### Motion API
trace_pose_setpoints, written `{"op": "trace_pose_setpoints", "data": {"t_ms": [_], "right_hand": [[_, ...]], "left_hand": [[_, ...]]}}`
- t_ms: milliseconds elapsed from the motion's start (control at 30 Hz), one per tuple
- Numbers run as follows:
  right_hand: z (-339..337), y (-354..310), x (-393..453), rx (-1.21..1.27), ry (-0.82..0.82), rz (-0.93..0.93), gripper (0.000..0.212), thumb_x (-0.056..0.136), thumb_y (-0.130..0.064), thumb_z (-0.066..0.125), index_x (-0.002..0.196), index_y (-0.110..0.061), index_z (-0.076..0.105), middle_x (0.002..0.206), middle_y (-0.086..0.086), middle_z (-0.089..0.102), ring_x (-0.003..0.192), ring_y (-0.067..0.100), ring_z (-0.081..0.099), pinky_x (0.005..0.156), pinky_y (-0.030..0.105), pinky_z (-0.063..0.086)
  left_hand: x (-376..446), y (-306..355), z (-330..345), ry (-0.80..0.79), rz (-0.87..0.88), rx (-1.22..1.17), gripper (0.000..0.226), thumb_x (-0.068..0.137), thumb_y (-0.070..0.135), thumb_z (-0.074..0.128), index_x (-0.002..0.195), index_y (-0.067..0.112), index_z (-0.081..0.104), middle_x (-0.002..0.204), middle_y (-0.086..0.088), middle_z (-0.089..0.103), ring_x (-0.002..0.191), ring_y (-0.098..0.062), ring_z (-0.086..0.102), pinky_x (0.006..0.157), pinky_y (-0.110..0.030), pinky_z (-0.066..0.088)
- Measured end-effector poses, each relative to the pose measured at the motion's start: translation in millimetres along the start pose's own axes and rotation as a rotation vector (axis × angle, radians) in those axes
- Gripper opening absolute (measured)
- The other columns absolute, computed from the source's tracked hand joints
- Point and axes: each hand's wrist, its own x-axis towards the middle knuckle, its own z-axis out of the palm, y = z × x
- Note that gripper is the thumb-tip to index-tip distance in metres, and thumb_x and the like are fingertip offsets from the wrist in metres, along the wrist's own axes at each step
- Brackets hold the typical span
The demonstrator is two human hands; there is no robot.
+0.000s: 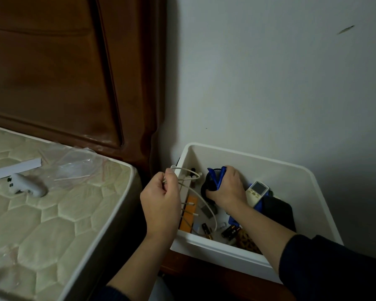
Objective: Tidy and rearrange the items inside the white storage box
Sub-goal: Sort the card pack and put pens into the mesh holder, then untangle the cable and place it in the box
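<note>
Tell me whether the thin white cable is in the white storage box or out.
Partly out: left hand pinches the thin white cable above the white storage box rim; its loop trails inside.

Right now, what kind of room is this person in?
Most likely a bedroom. A quilted mattress lies against a dark wooden headboard, and the white storage box sits beside the bed by a plain wall.

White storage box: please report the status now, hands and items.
Left hand grips white cable above box edge. Right hand grips blue-black mesh item inside white storage box. Batteries, remote loose inside.
</note>
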Motion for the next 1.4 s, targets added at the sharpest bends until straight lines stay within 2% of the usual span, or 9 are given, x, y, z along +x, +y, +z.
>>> {"op": "trace_pose_setpoints", "data": {"t_ms": [300,467,567,667,900,1067,1233,1300,1400], "right_hand": [[0.9,-6.1,6.9,-0.035,-0.063,-0.029,0.080,0.066,-0.037,0.092,0.129,-0.019,0.045,0.131,0.006,0.048,0.118,0.027,0.053,0.090,0.041,0.055],[-7.2,-3.8,5.6,-0.114,-0.197,-0.011,0.079,0.064,-0.041,0.094,0.124,-0.020,0.047,0.122,0.002,0.049,0.108,0.024,0.055,0.084,0.037,0.054],[-9.9,-1.0,3.4,-0.088,-0.178,-0.011,0.076,0.063,-0.042,0.094,0.119,-0.020,0.048,0.119,0.002,0.050,0.103,0.022,0.056,0.079,0.035,0.052],[-12.7,-1.4,5.1,-0.036,-0.078,-0.020,0.079,0.067,-0.039,0.094,0.127,-0.017,0.048,0.128,0.004,0.049,0.113,0.024,0.055,0.085,0.035,0.051],[-1.1,-12.8,4.3,-0.036,-0.083,-0.005,0.082,0.068,-0.033,0.094,0.133,-0.018,0.047,0.136,0.006,0.049,0.126,0.027,0.050,0.101,0.044,0.053],[2.6,-13.2,4.1,0.045,-0.058,0.066,0.095,0.068,-0.028,0.097,0.141,-0.013,0.038,0.139,0.010,0.045,0.130,0.029,0.050,0.104,0.041,0.051],[-25.5,-11.9,2.9,-0.024,-0.170,0.143,0.113,0.067,-0.040,0.096,0.151,-0.006,0.028,0.147,0.015,0.037,0.135,0.033,0.045,0.100,0.037,0.048],[-56.3,-14.3,-4.9,-0.014,-0.156,0.119,0.097,0.077,-0.039,0.089,0.151,-0.009,0.035,0.148,0.013,0.040,0.132,0.031,0.048,0.091,0.034,0.048],[-84.5,-20.2,-13.6,0.180,-0.175,-0.032,0.046,0.094,-0.036,0.074,0.136,-0.022,0.060,0.140,0.002,0.059,0.121,0.018,0.063,0.089,0.030,0.051]], "left_hand": [[-0.6,-2.9,1.5,0.018,0.029,0.013,0.045,0.106,0.029,0.053,0.072,0.000,0.053,0.055,0.001,0.045,0.049,-0.011,0.042,0.044,-0.019,0.038],[-0.2,-2.4,1.5,0.018,0.023,0.012,0.045,0.106,0.029,0.053,0.070,0.001,0.051,0.054,0.002,0.044,0.049,-0.011,0.041,0.044,-0.021,0.037],[-0.3,-2.7,1.1,0.014,0.022,0.006,0.045,0.106,0.029,0.053,0.069,0.004,0.050,0.055,0.002,0.043,0.050,-0.012,0.041,0.045,-0.024,0.037],[-0.7,-2.7,1.4,0.016,0.027,0.010,0.044,0.106,0.030,0.053,0.067,0.010,0.051,0.054,0.004,0.044,0.049,-0.011,0.042,0.045,-0.022,0.038],[0.5,-6.1,1.2,0.014,0.019,0.004,0.045,0.105,0.033,0.053,0.068,0.008,0.050,0.055,0.001,0.044,0.050,-0.013,0.042,0.044,-0.025,0.038],[0.5,-8.4,1.7,0.015,0.037,0.014,0.045,0.105,0.033,0.052,0.070,0.005,0.053,0.056,-0.006,0.046,0.050,-0.012,0.043,0.045,-0.022,0.039],[1.4,-4.4,1.1,0.008,0.035,0.022,0.047,0.106,0.033,0.053,0.070,0.003,0.053,0.057,-0.009,0.046,0.049,-0.011,0.042,0.045,-0.022,0.037],[-2.6,10.0,-1.7,-0.040,0.026,-0.005,0.048,0.107,0.034,0.052,0.071,0.002,0.054,0.058,-0.008,0.046,0.052,-0.013,0.043,0.047,-0.026,0.038],[3.9,10.9,-3.3,-0.110,-0.041,-0.029,0.050,0.108,0.037,0.051,0.076,-0.002,0.055,0.064,-0.019,0.047,0.058,-0.024,0.045,0.055,-0.040,0.041]]}}
